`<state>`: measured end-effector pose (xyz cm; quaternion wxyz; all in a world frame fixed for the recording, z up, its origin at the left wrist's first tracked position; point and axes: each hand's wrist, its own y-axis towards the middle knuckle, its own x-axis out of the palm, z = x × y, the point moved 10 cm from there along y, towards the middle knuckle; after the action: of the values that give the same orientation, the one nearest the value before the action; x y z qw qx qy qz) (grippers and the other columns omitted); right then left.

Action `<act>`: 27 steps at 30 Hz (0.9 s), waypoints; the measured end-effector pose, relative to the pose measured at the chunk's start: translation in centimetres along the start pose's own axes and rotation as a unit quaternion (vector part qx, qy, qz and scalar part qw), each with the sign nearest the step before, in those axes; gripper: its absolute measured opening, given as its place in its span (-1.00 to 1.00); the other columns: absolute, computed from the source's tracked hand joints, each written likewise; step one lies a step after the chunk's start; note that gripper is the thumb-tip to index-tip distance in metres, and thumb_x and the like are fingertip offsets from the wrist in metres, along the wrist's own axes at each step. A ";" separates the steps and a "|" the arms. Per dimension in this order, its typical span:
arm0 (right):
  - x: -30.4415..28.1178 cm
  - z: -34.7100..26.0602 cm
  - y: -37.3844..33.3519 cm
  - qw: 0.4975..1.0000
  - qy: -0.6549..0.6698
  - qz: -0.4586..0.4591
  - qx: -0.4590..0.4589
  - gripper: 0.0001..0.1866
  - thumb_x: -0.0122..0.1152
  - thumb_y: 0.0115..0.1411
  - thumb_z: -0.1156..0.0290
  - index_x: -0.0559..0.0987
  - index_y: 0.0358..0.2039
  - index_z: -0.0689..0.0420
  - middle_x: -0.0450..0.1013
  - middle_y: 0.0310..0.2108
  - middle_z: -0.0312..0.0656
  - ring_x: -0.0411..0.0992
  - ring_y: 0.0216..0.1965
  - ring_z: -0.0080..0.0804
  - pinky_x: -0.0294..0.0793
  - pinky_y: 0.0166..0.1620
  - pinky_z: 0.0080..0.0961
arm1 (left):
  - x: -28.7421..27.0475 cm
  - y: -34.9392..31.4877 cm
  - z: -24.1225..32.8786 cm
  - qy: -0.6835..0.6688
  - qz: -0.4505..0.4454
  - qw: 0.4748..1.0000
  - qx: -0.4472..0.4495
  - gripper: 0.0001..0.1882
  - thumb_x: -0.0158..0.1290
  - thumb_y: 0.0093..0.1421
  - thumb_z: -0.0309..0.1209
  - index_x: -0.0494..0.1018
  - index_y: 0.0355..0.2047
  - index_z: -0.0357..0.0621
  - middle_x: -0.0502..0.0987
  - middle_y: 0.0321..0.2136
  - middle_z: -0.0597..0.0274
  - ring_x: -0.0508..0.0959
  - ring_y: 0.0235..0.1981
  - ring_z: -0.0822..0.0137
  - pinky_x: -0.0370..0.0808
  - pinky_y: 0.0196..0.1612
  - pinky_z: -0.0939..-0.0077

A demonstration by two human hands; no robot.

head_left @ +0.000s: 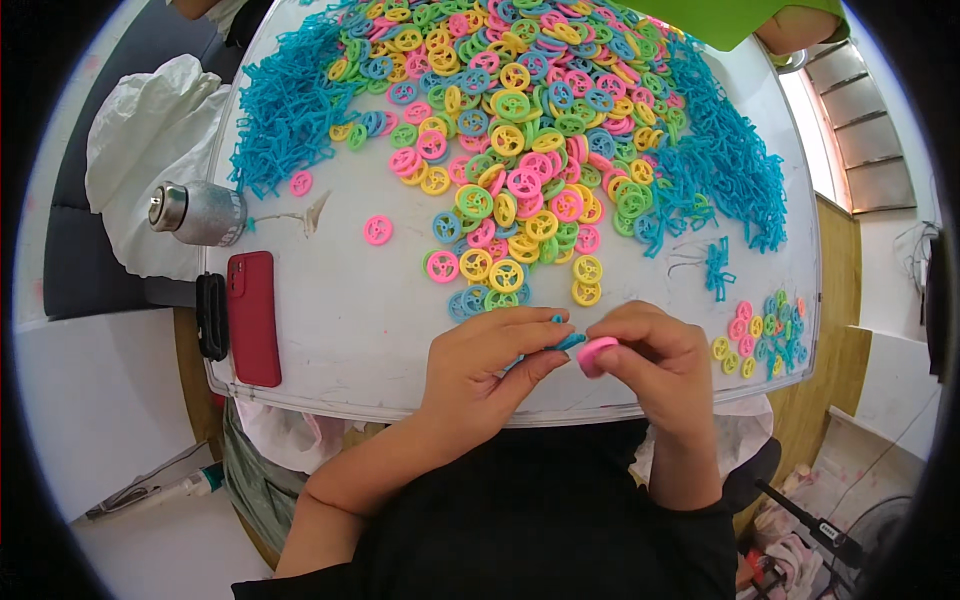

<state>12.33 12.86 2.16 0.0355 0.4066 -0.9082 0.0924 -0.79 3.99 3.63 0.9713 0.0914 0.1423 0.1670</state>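
Observation:
Close to the table's near edge, my left hand (492, 362) pinches a small blue plastic piece (569, 341) between thumb and fingers. My right hand (655, 362) grips a pink toy wheel (597, 356) by its rim, right beside the blue piece. My fingers partly cover both parts, so I cannot tell whether they touch. Just beyond my hands a large heap of spoked plastic wheels (535, 185) in pink, yellow, green and blue spreads over the white table (340, 330).
Blue plastic pieces lie piled at the left (290, 110) and right (720, 150). A cluster of wheels joined with blue pieces (780, 335) sits at the right edge. A red phone (253, 318), a black case (211, 316) and a metal flask (200, 212) are at left. A person in green (730, 20) is across the table.

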 end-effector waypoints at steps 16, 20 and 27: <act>0.6 0.9 -0.7 0.994 0.023 0.107 -0.005 -0.87 0.14 0.33 0.55 0.50 -0.14 0.30 0.55 -0.29 -0.13 0.53 -0.28 -0.50 0.63 -0.17 -0.48 | 0.1 -0.5 2.2 0.168 0.041 0.980 0.099 -0.59 0.37 0.00 -0.50 0.56 -0.11 -0.13 0.65 -0.18 0.12 0.66 -0.27 0.14 0.57 -0.28 0.36; 0.5 0.2 -0.8 0.989 -0.121 0.079 -0.017 -0.81 0.13 0.33 0.60 0.53 -0.06 0.34 0.55 -0.31 -0.15 0.53 -0.27 -0.54 0.59 -0.19 -0.55 | 0.3 -0.8 1.7 0.150 0.006 0.981 0.120 -0.51 0.38 -0.01 -0.47 0.48 -0.05 -0.12 0.66 -0.18 0.17 0.66 -0.26 0.16 0.57 -0.26 0.35; 1.8 -2.0 -1.0 0.978 -0.167 0.010 -0.126 -0.64 0.21 0.21 0.66 0.55 0.05 0.28 0.50 -0.41 -0.23 0.49 -0.37 -0.52 0.52 -0.32 -0.61 | -0.1 -0.4 1.2 0.111 0.005 0.991 0.068 -0.48 0.41 -0.01 -0.44 0.49 -0.03 -0.12 0.66 -0.20 0.18 0.65 -0.25 0.15 0.55 -0.17 0.38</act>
<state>11.82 11.26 4.53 -0.0663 0.3991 -0.9099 -0.0920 -0.36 3.42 4.71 0.9402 0.1393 0.2596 0.1712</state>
